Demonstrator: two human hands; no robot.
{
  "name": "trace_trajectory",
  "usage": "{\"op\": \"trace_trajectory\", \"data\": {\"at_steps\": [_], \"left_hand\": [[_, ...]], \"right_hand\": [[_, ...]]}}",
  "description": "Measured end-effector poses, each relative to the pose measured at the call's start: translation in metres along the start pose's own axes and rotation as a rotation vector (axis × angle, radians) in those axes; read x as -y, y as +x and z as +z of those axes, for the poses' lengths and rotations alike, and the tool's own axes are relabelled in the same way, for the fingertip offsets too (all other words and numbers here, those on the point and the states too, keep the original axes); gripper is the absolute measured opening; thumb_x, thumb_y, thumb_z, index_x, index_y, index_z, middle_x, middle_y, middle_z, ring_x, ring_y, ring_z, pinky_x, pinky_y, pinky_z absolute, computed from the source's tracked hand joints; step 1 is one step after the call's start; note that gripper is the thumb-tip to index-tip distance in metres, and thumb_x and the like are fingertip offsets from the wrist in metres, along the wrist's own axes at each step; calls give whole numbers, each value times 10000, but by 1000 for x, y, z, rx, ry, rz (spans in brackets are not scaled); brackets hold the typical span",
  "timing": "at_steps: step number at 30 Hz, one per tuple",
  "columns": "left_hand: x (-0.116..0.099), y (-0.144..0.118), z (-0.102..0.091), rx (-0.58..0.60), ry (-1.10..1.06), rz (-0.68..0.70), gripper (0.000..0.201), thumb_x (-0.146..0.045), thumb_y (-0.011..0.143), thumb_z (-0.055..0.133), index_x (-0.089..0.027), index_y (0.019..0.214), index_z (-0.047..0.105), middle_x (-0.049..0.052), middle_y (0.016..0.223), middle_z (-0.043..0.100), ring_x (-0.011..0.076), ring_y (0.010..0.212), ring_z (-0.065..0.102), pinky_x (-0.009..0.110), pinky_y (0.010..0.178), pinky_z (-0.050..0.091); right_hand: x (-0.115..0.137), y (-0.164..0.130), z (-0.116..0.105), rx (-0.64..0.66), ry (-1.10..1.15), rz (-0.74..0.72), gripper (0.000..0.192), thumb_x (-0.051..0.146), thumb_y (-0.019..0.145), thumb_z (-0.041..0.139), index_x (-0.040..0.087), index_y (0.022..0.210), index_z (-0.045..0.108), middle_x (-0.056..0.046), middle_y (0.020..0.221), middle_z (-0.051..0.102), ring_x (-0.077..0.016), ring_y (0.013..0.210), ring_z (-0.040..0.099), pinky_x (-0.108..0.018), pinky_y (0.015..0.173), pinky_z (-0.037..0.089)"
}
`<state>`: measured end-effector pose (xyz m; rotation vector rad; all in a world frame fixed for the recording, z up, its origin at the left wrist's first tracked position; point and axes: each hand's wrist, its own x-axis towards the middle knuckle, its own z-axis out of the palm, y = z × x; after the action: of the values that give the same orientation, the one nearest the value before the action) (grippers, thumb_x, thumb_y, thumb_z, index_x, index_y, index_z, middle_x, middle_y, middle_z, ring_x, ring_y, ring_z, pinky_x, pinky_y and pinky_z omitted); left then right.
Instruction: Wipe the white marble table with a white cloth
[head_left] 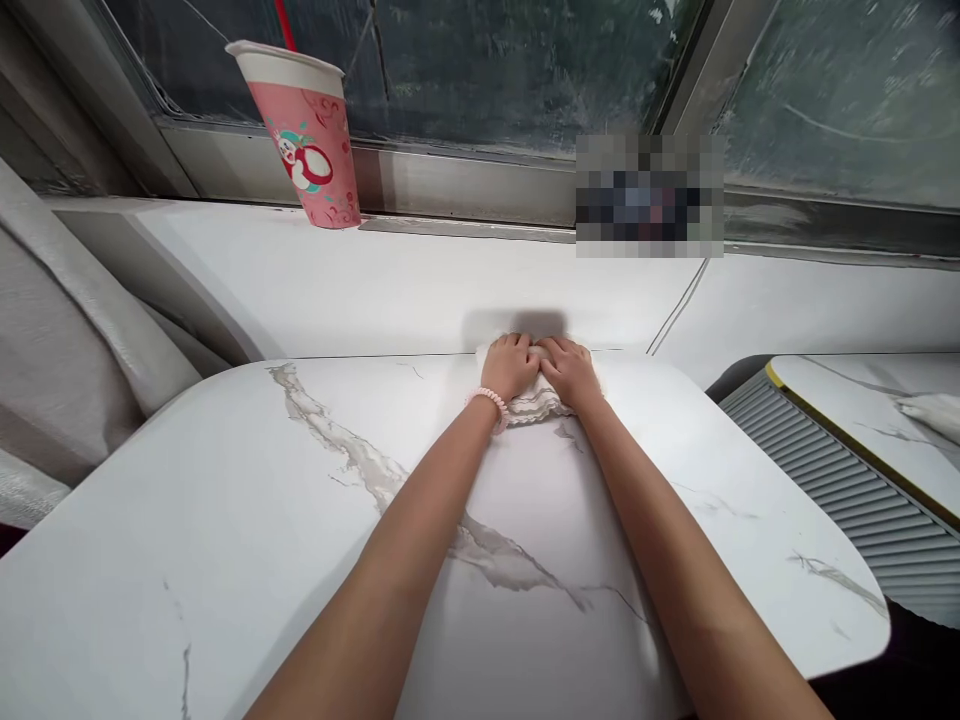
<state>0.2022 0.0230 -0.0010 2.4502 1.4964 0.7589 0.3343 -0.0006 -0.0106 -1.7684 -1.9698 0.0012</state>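
A pale, crumpled cloth (pixel 538 405) with wavy edges lies at the far edge of the white marble-patterned table (pixel 225 480), close to the wall. My left hand (pixel 510 366) grips its left part with the fingers curled over it. On that wrist is a pale pink coiled band (pixel 491 404). My right hand (pixel 570 370) grips the right part, and the fingertips of both hands almost meet. Both arms stretch straight forward across the tabletop. Much of the cloth is hidden under the hands.
A pink paper cup (pixel 319 155) with a red straw stands on the window ledge (pixel 465 228). A blurred-out patch (pixel 649 195) covers something farther right. Grey-white curtain fabric (pixel 67 330) hangs at the left. A ribbed grey cabinet (pixel 847 480) with a marble-patterned top stands at the right.
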Motion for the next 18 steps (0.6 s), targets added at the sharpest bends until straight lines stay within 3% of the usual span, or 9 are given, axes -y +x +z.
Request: {"op": "trace_trajectory", "data": {"at_steps": [5,12,18], "left_hand": [[4,-8,-1,-17,37,20,289,-166,919,402,-137,1121,607,135,1169,653,265,1129,561,383,1033,407],[25,-41,-22,-78,68,21,262,-163,900,423,-158,1092,602,130,1162,649,264,1141,557,391,1036,417],[13,-85,-33,-83,142,21,256,-156,904,410,-132,1087,587,154,1156,640,274,1131,557,410,1042,410]], "right_hand": [[8,-5,-2,42,-42,-18,444,221,923,341,209,1310,559,-94,1387,562,-251,1303,454,-455,1116,283],[48,-26,3,94,-90,-42,446,229,954,338,213,1361,520,-85,1486,483,-243,1397,376,-488,1173,212],[62,-63,-8,117,-14,-93,451,231,951,346,213,1364,525,-73,1492,481,-222,1406,370,-477,1189,194]]}}
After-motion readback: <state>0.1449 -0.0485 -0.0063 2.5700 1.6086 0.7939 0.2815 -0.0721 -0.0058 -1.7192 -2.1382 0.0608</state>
